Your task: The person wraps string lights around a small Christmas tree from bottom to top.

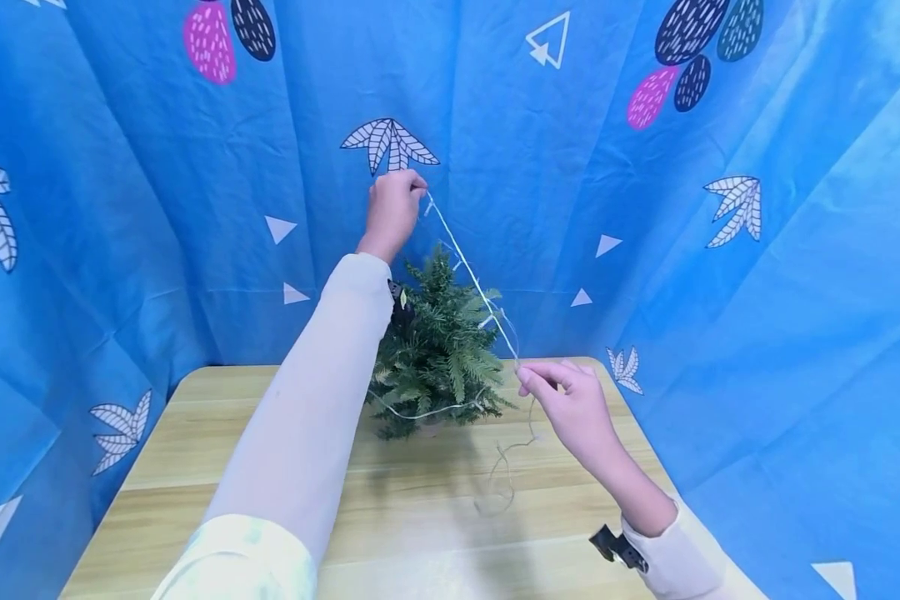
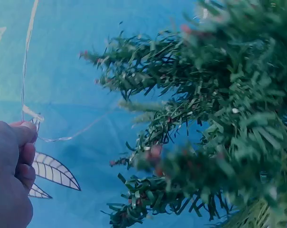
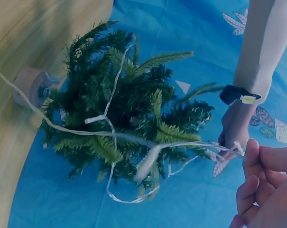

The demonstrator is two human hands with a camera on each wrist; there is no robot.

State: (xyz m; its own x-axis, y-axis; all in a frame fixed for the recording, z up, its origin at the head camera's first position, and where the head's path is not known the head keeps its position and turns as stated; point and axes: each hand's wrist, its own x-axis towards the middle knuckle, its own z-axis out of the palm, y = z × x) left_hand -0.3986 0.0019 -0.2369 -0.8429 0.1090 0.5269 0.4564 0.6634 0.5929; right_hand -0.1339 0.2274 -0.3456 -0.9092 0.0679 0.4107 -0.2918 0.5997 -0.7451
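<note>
A small green artificial Christmas tree stands on the table, its round wooden base seen in the right wrist view. Above and behind its top, my left hand pinches a string of fairy lights between thumb and fingers. The wire slants tautly down to the right, where my right hand pinches it beside the tree. Part of the string crosses the tree's lower front. Small clear bulbs show along the wire. The left wrist view has my left hand left of the branches, apart from them.
The wire's loose tail hangs below my right hand in a loop over the wooden table. A blue patterned curtain surrounds the table at the back and sides. Each wrist wears a black strap.
</note>
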